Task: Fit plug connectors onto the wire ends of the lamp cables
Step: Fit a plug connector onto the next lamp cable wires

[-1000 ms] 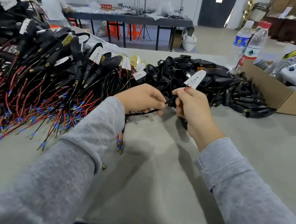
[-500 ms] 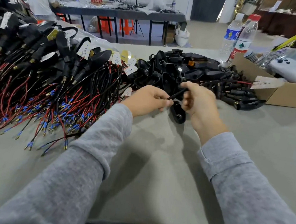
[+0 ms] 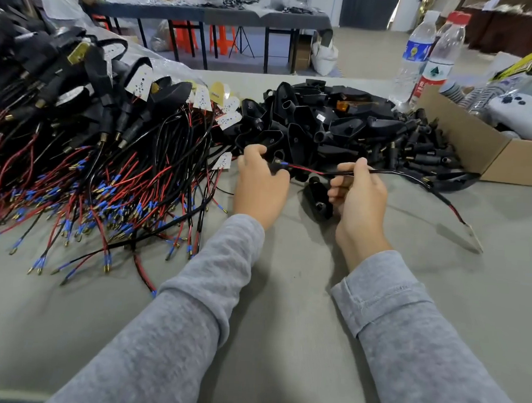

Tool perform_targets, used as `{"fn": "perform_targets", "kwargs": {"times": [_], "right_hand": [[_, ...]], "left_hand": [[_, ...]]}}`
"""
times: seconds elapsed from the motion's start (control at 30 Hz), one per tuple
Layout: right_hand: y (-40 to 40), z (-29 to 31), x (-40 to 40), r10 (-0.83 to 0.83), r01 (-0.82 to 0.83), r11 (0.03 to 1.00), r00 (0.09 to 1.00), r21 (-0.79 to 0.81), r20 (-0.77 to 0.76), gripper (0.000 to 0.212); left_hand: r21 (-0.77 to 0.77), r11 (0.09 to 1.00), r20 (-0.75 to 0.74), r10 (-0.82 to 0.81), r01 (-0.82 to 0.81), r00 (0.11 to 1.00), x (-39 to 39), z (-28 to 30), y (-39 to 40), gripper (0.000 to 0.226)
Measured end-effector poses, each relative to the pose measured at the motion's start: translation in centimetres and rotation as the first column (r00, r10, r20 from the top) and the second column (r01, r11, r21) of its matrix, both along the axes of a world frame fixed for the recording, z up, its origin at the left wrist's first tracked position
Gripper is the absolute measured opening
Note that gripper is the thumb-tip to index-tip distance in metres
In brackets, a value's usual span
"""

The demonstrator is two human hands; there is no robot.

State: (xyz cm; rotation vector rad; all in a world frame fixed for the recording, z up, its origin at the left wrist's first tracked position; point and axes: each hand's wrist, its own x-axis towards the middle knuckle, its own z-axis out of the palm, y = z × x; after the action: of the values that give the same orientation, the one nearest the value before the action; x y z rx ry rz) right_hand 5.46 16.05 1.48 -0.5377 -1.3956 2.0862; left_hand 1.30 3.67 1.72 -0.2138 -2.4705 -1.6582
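Note:
My right hand [image 3: 358, 193] pinches a black lamp cable [image 3: 411, 177] that trails right across the grey table to a small white board [image 3: 474, 236] at its far end. The cable's red and black wire ends [image 3: 304, 170] with a blue sleeve reach left to my left hand [image 3: 259, 182], whose fingers curl round a small black part at the wire tip. A loose black housing [image 3: 317, 198] lies on the table between my hands. Behind them sits a heap of black plug connectors and housings [image 3: 342, 128].
A big pile of finished red and black cables [image 3: 87, 173] with blue-sleeved tips fills the left. A cardboard box [image 3: 495, 151] and two water bottles [image 3: 426, 55] stand at the right. A person works at a far table [image 3: 208, 11].
The cable has been pulled out to the right, its white board now lying on the table. My left hand has moved up to the wire tips; my hands are further apart.

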Motion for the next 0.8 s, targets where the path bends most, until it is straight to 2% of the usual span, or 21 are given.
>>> {"fn": "perform_targets", "kwargs": {"times": [0.07,0.17,0.3,0.4,0.6,0.8], "right_hand": [[0.0,-0.2,-0.1,0.04,-0.041,0.998,0.999,-0.037,-0.032,0.034],[-0.3,-0.2,-0.1,0.121,-0.127,0.987,0.991,-0.096,-0.063,0.034],[-1.0,-0.1,-0.2,0.224,-0.228,0.972,0.973,-0.063,-0.064,0.031],[-1.6,-0.2,-0.2,0.241,-0.242,0.97,0.968,-0.012,-0.062,0.025],[-2.0,0.1,0.0,0.294,-0.295,0.956,0.951,0.008,-0.097,0.02],[-2.4,0.4,0.4,0.335,-0.329,0.942,0.93,0.063,-0.149,0.016]], "left_hand": [[-0.014,0.999,0.05,-0.035,0.035,0.998,0.3,-0.4,0.3,0.038],[-0.195,0.976,0.035,-0.089,0.094,0.995,0.8,-1.0,0.4,0.039],[-0.173,0.98,-0.007,-0.1,0.098,0.995,0.9,-1.0,0.0,0.042],[-0.163,0.981,0.0,-0.105,0.104,0.994,0.9,-1.0,-0.1,0.045],[-0.327,0.942,-0.047,-0.099,0.078,0.994,0.8,-1.2,-0.1,0.046],[-0.138,0.99,0.054,-0.035,0.042,0.998,0.1,-1.4,-0.5,0.042]]}}
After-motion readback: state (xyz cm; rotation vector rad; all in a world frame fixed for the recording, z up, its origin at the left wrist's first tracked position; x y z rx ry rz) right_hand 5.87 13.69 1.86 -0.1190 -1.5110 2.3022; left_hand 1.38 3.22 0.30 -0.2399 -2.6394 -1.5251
